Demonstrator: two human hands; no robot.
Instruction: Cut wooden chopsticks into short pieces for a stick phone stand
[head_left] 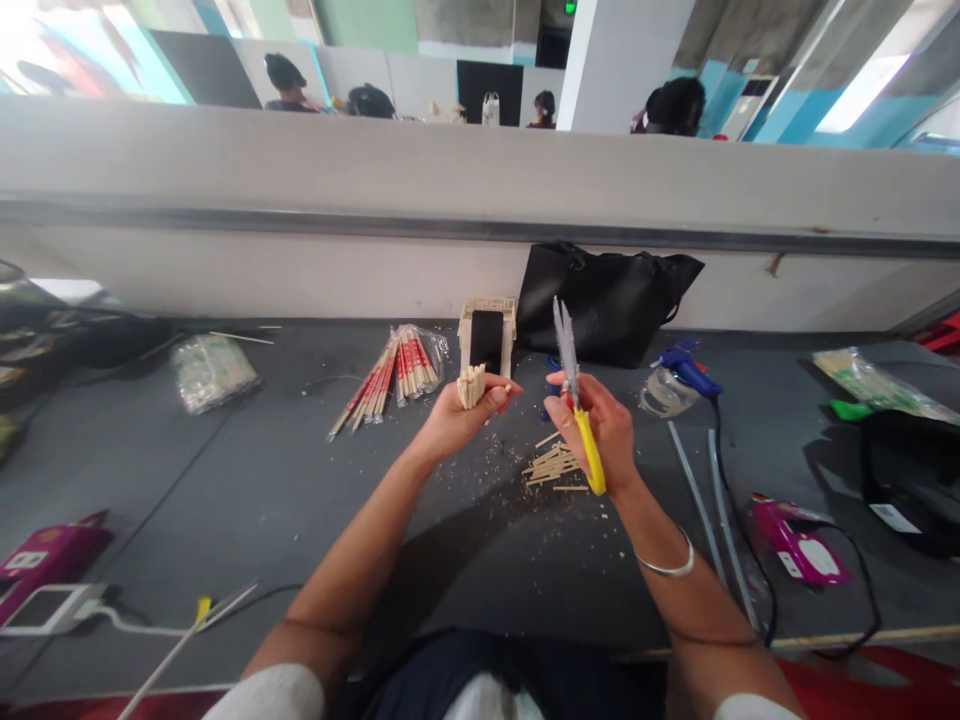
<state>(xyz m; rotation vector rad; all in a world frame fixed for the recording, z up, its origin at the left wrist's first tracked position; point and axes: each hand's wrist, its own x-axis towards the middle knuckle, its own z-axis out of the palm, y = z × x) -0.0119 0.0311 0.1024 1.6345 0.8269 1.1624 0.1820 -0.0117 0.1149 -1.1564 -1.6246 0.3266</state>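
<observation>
1. Nearest: a loose pile of cut sticks (553,466) lay on the table (225,480), in front of and slightly right of the stick frame (487,335), w/ wood crumbs scattered round it.
2. R hand (604,430) was raised above that pile, front-right of the frame. Its fingers were closed round the yellow-handled scissors (586,440). Blades pointed up and looked nearly shut, w/ nothing between them.
3. L hand (454,420) was raised directly in front of the frame, clenched in a fist on a short stick bundle (471,385), cut ends showing above the thumb. The hands were apart and the blades were not touching the bundle.
4. Step in hand (judged): trimming sticks to length, w/ no cut under way at this moment.
5. Next move would call for: blades opened, one stick end fed between them square to the edge, and the bundle gripped tight so the ends sit level.
6. Farther: wrapped chopsticks (390,375) lay left of the frame. A black bag (600,300) stood right of and behind it, against the wall.
</observation>
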